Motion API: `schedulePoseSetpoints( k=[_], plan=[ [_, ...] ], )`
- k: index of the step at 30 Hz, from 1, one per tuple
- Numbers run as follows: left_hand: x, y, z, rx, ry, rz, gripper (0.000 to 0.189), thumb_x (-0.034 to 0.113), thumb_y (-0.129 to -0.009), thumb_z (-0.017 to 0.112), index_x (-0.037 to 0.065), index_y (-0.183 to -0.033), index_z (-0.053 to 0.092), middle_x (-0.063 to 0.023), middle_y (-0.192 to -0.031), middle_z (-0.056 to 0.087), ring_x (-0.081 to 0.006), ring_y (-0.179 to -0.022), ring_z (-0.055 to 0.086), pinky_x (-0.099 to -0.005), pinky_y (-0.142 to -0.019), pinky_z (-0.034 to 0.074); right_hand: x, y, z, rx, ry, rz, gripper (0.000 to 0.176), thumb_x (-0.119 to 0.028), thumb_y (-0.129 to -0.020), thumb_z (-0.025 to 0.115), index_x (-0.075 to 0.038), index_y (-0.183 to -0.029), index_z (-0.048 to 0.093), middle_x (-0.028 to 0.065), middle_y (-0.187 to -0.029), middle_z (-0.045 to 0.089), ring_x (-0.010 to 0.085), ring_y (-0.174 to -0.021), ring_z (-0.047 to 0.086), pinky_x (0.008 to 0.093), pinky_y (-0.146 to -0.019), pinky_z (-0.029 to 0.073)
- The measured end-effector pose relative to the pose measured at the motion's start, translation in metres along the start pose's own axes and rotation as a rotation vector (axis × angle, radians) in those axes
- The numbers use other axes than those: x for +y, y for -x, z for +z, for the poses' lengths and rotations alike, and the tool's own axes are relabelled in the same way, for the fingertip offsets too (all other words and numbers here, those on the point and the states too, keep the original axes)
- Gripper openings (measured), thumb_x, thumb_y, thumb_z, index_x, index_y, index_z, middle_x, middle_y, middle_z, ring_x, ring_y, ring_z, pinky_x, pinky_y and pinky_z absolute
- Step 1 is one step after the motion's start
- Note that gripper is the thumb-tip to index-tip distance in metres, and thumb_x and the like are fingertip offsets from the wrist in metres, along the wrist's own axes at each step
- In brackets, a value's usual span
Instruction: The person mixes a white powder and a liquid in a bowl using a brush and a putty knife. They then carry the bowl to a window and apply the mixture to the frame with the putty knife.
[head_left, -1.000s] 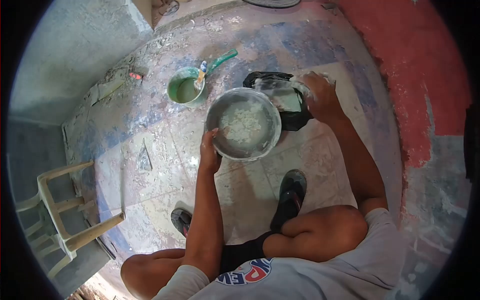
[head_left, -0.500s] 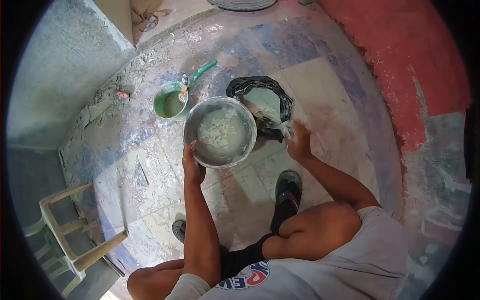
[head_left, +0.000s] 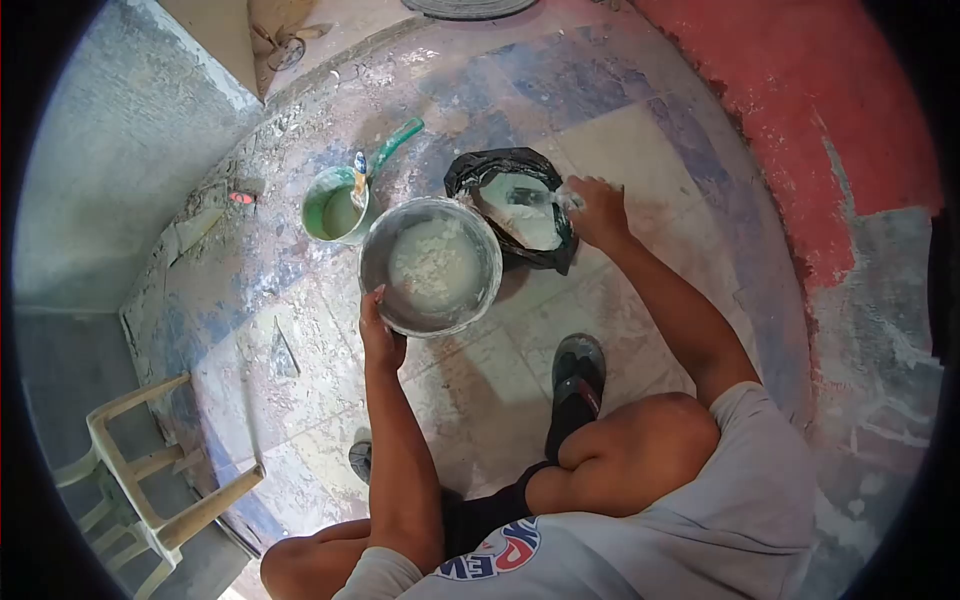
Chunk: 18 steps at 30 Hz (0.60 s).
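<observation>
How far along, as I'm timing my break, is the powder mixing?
Apparently done: pale clumps are in the bowl. In hand: left hand holds the bowl; right hand holds a clear tool at the black bag. Probably left: blending, as clumps look unmixed.

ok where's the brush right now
In the head view, upper left of centre, the brush leans at the right rim of the green pot, just beyond the grey bowl in the left hand.

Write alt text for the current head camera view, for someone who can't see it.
A seated person's left hand holds a round metal bowl of pale, lumpy mix, while the right hand holds a tool over white powder in an open black bag. Beside the bowl, a brush stands in a green pot.
</observation>
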<state>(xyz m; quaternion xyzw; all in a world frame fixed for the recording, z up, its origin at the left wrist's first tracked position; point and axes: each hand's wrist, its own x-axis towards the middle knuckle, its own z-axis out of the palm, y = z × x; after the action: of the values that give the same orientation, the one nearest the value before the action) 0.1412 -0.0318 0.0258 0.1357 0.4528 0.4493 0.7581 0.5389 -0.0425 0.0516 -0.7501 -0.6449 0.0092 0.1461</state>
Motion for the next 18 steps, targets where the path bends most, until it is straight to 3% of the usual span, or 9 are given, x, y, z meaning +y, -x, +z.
schedulePoseSetpoints(
  k=[5, 7, 11, 14, 17, 18],
  plan=[
    [0.000, 0.001, 0.001, -0.001, -0.053, 0.003, 0.038, 0.035, -0.090, 0.058, 0.006, -0.114, 0.059, -0.0060, -0.111, 0.063, -0.0208, -0.103, 0.060, -0.0347, -0.093, 0.046, 0.006, 0.013, 0.016, -0.110, -0.160, -0.011, 0.034, -0.021, -0.074, 0.069, -0.016, -0.107, 0.062, 0.0121, -0.093, 0.067, 0.0350, -0.095, 0.063, 0.0524, -0.082, 0.045],
    [-0.002, 0.001, 0.004, 0.010, -0.049, -0.013, 0.037, 0.035, -0.090, 0.058, 0.006, -0.113, 0.059, -0.0057, -0.109, 0.063, -0.0203, -0.102, 0.060, -0.0346, -0.093, 0.046, 0.007, 0.010, 0.012, -0.190, -0.285, 0.147, 0.036, -0.027, -0.078, 0.070, -0.015, -0.111, 0.064, 0.0148, -0.096, 0.069, 0.0368, -0.095, 0.064, 0.0506, -0.084, 0.047],
    [-0.009, -0.005, 0.002, 0.007, -0.040, 0.005, 0.035, 0.034, -0.091, 0.058, 0.007, -0.113, 0.058, -0.0053, -0.108, 0.062, -0.0200, -0.101, 0.060, -0.0349, -0.093, 0.046, 0.013, 0.000, -0.003, -0.184, -0.257, 0.123, 0.036, -0.031, -0.080, 0.070, -0.014, -0.112, 0.065, 0.0167, -0.099, 0.070, 0.0373, -0.095, 0.065, 0.0483, -0.084, 0.048],
    [-0.014, -0.008, 0.000, 0.000, -0.016, 0.009, 0.034, 0.033, -0.092, 0.057, 0.007, -0.114, 0.058, -0.0050, -0.109, 0.061, -0.0193, -0.101, 0.059, -0.0348, -0.092, 0.047, 0.012, -0.005, -0.021, -0.060, -0.264, 0.110, 0.035, -0.030, -0.079, 0.071, -0.014, -0.110, 0.067, 0.0176, -0.098, 0.069, 0.0384, -0.095, 0.065, 0.0482, -0.085, 0.049],
    [-0.014, -0.003, 0.004, 0.014, -0.039, 0.040, 0.034, 0.032, -0.095, 0.052, 0.004, -0.113, 0.060, -0.0061, -0.107, 0.066, -0.0201, -0.099, 0.063, -0.0329, -0.092, 0.049, 0.001, -0.021, -0.057, -0.179, -0.306, 0.112, 0.039, -0.029, -0.079, 0.072, -0.011, -0.114, 0.067, 0.0187, -0.101, 0.069, 0.0381, -0.098, 0.064, 0.0462, -0.087, 0.049],
    [-0.015, -0.005, 0.003, 0.021, -0.037, 0.045, 0.034, 0.032, -0.095, 0.052, 0.004, -0.113, 0.060, -0.0061, -0.107, 0.066, -0.0201, -0.099, 0.063, -0.0329, -0.092, 0.049, 0.002, -0.025, -0.057, -0.120, -0.260, 0.115, 0.043, -0.026, -0.079, 0.072, -0.008, -0.118, 0.065, 0.0198, -0.106, 0.069, 0.0370, -0.101, 0.065, 0.0429, -0.088, 0.050]
  ],
)
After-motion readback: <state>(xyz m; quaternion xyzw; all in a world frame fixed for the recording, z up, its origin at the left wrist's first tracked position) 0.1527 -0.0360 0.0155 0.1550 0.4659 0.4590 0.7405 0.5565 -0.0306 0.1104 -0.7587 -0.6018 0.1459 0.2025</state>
